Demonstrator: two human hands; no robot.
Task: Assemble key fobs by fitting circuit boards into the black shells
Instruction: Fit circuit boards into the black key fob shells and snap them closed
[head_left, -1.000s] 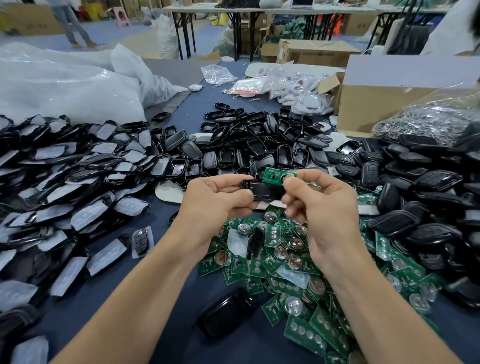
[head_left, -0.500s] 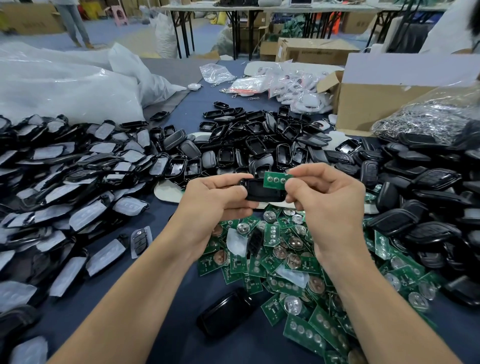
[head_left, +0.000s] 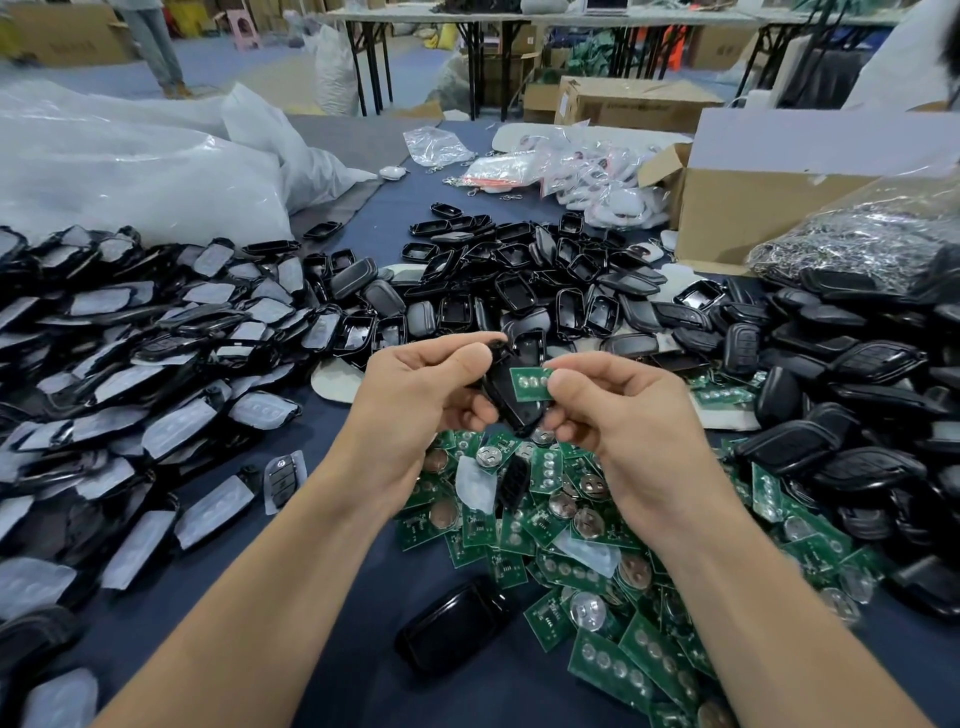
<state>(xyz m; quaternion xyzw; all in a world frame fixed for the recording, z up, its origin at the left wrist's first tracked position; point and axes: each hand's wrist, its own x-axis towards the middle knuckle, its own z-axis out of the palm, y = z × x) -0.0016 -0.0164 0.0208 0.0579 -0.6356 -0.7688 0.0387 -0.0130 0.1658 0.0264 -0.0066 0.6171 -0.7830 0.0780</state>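
Step in hand: seating one board in one shell; the board looks laid against the shell's open face, not yet pressed home.
Left hand (head_left: 421, 395): its fingers (head_left: 467, 344) are curled round the black shell (head_left: 503, 402), gripping it by its left end, tilted.
Right hand (head_left: 618, 415): thumb and forefinger are pinched on the right edge of the green circuit board (head_left: 530, 383).
Where the work is: both parts are held up off the counter (head_left: 353, 686), just above the heap of loose boards (head_left: 571, 525).
Next move, as I judge it: line the board's outline up with the recess, then press it flat with the thumbs until it sits level; a skewed board would jam.
Supplies: a pile of empty shells (head_left: 519, 296) lies beyond the hands, and one loose shell (head_left: 452, 631) lies near the forearms.
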